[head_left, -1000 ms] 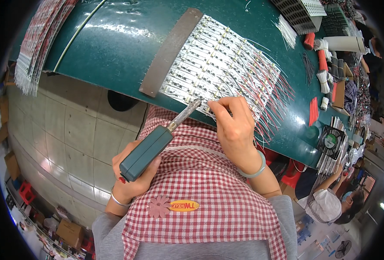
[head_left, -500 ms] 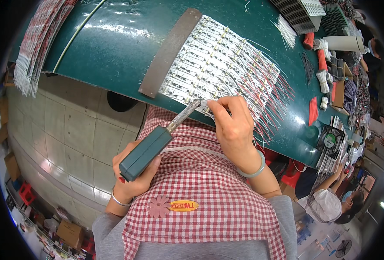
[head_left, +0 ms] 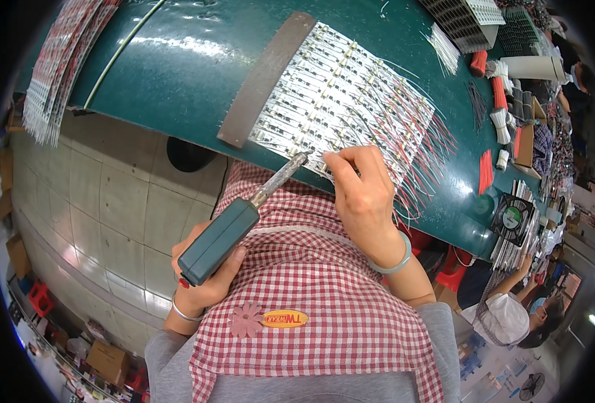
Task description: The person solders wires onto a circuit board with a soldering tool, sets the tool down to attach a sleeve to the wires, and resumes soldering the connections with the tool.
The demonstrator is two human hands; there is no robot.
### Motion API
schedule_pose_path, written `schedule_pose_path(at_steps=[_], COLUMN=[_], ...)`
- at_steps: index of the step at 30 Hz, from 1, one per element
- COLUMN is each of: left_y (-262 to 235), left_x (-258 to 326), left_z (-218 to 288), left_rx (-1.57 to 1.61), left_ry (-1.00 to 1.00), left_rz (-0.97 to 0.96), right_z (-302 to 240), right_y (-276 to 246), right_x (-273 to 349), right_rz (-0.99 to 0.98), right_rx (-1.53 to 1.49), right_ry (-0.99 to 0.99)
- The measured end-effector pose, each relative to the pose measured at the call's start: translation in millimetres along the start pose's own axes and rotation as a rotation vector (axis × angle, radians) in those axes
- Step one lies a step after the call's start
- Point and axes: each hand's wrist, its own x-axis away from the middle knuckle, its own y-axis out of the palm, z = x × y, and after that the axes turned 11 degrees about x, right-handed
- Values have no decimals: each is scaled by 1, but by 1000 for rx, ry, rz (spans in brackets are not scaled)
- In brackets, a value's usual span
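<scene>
My left hand (head_left: 206, 285) is wrapped round the dark green handle of a soldering iron (head_left: 219, 240). The iron's metal shaft points up and right, its tip over the near edge of a white panel of small circuit boards (head_left: 327, 87). Just right of the tip, my right hand (head_left: 364, 198) has thumb and forefinger pinched together at the panel's edge; whatever is between them is too small to make out. Red, white and black wires (head_left: 421, 148) fan out from the panel's right side. A brown flat bar (head_left: 265, 80) lies along its left side.
The green table (head_left: 170, 87) carries a cable (head_left: 119, 56) and stacked wired panels (head_left: 69, 67) at left. White wires (head_left: 442, 48), red wire bundles (head_left: 485, 171) and a black fan (head_left: 512, 218) lie at right. Another person in a white cap (head_left: 504, 319) sits at lower right.
The soldering iron in my left hand has shifted slightly left and down, its tip drawing a little away from my right fingers. My right hand stays almost in place.
</scene>
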Motion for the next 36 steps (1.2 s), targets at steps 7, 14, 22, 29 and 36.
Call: schedule_pose_path(at_steps=[7,14,22,29,36], left_y=[7,10,-14,-39,-58], left_x=[-12,-23,-15,-127,-285], left_z=[7,12,7,40,65], left_rx=[5,-115,-1,-55,-395], left_ry=[-29,109,40,559,394], left_rz=[-31,-52,216,461,574], right_z=[-1,0,-2,-3,-6], right_y=[1,2,0,-4,-6], right_x=[1,0,-8,0,1], right_rz=[21,4,2,-10,4], right_rx=[6,36,28,19,6], right_ry=[-4,-4,-6,50,19])
